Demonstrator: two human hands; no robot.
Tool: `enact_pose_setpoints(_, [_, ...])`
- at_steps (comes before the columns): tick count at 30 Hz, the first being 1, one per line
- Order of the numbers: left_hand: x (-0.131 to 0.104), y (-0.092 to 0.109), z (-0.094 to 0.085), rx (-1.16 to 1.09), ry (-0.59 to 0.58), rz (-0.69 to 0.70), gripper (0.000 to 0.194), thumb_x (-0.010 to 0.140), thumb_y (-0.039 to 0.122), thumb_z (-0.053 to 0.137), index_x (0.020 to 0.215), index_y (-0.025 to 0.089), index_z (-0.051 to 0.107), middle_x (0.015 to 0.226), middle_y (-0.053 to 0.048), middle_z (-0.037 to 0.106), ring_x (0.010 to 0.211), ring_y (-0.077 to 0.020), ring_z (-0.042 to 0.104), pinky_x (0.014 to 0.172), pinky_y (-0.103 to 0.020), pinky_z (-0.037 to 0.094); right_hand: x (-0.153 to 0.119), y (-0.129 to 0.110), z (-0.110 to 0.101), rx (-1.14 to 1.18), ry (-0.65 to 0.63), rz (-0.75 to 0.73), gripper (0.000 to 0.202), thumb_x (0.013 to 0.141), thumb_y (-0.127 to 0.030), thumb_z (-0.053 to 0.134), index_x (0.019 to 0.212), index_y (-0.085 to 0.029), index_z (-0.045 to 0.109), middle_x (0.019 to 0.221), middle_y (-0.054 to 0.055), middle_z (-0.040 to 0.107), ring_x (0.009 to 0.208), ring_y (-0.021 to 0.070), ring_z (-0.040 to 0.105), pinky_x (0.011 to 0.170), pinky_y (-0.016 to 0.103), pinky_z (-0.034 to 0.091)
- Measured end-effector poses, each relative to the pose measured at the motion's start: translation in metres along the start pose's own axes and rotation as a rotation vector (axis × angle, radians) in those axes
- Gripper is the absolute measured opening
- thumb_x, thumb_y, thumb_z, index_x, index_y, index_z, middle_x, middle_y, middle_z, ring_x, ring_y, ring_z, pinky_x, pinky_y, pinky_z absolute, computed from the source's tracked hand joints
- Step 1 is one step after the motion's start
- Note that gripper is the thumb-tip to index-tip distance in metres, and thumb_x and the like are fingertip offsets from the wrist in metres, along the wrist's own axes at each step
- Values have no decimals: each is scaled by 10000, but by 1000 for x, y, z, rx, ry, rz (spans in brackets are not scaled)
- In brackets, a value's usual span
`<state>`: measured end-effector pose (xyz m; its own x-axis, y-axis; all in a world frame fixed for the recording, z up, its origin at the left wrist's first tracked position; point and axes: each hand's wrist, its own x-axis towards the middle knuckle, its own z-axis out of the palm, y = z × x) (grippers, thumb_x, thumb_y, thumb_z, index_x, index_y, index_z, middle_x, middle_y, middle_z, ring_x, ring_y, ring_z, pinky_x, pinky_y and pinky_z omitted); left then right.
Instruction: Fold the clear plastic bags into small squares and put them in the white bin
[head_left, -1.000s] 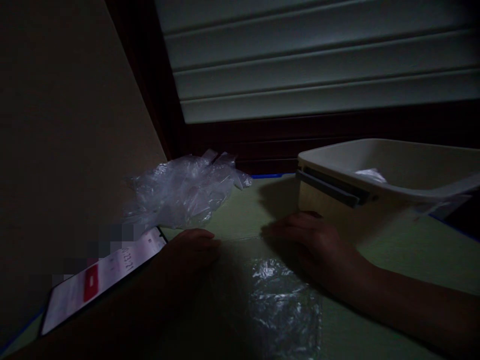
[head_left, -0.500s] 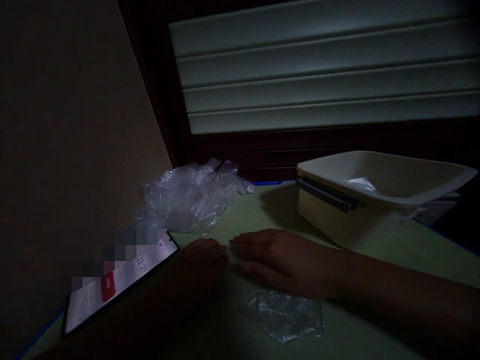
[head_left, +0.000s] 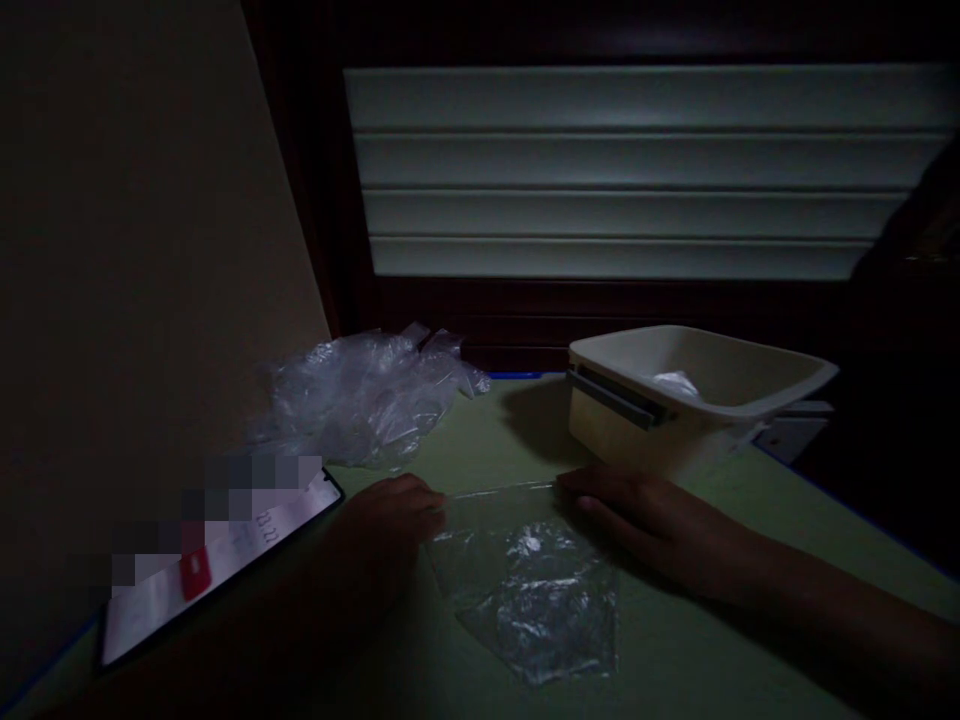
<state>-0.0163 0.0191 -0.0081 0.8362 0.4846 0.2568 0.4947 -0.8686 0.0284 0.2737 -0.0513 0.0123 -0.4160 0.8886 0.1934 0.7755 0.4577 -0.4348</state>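
A clear plastic bag [head_left: 547, 600] lies on the green tabletop, its far edge drawn straight between my two hands. My left hand [head_left: 394, 515] is closed at the bag's far left corner. At the far right corner, the fingertips of my right hand [head_left: 645, 515] are pressed together on the edge. The near part of the bag is crumpled and shiny, while the far part lies smoother. Dim light hides how exactly the fingertips grip the film.
A heap of crumpled clear bags [head_left: 367, 395] sits at the far left, by the wall. A lit phone [head_left: 232, 560] lies left of my left hand. At the far right stands a cream tub [head_left: 611, 425] with some clear plastic inside. Behind is a slatted panel [head_left: 615, 165].
My hands were close together and have moved apart, the right one to the right. The bag's far edge now stretches between them. The view has shifted slightly.
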Motion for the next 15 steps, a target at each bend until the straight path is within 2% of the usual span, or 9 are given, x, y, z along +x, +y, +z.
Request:
enact_pose_setpoints(2, [1, 1, -1, -38, 46, 41, 333, 738, -45, 384, 816, 148, 644, 939, -70, 673, 865, -190, 600, 757, -288, 481, 6, -2, 1, -18, 47, 39, 302, 953, -254, 371, 984, -152, 654, 960, 118, 667, 835, 214, 640, 749, 346, 507])
enact_pose_setpoints(5, [3, 4, -3, -112, 136, 120, 332, 727, -40, 365, 789, 142, 637, 898, -67, 679, 834, -179, 600, 720, -264, 474, 15, -1, 7, -52, 103, 84, 235, 912, -216, 446, 843, -143, 659, 834, 107, 634, 728, 205, 608, 642, 323, 483])
enact_pose_setpoints(9, [5, 5, -4, -179, 177, 136, 321, 754, -20, 359, 806, 141, 631, 901, -65, 674, 837, -172, 592, 713, -253, 463, 18, 5, 16, -61, 143, 93, 154, 865, -165, 505, 790, -145, 638, 821, 96, 611, 749, 202, 583, 666, 326, 464])
enact_pose_setpoints(12, [5, 4, -2, -194, 171, 116, 316, 767, -4, 344, 777, 145, 623, 892, -68, 663, 846, -176, 586, 719, -262, 457, 16, 7, 21, -53, 175, 94, 160, 870, -143, 467, 768, -148, 590, 799, 90, 595, 742, 195, 564, 674, 324, 457])
enact_pose_setpoints(15, [6, 4, -1, -233, 224, 87, 307, 818, 48, 328, 793, 145, 619, 885, -71, 647, 826, -171, 587, 701, -261, 461, 13, 7, 25, -59, 186, 101, 162, 880, -154, 425, 767, -159, 541, 797, 97, 573, 732, 203, 541, 671, 346, 448])
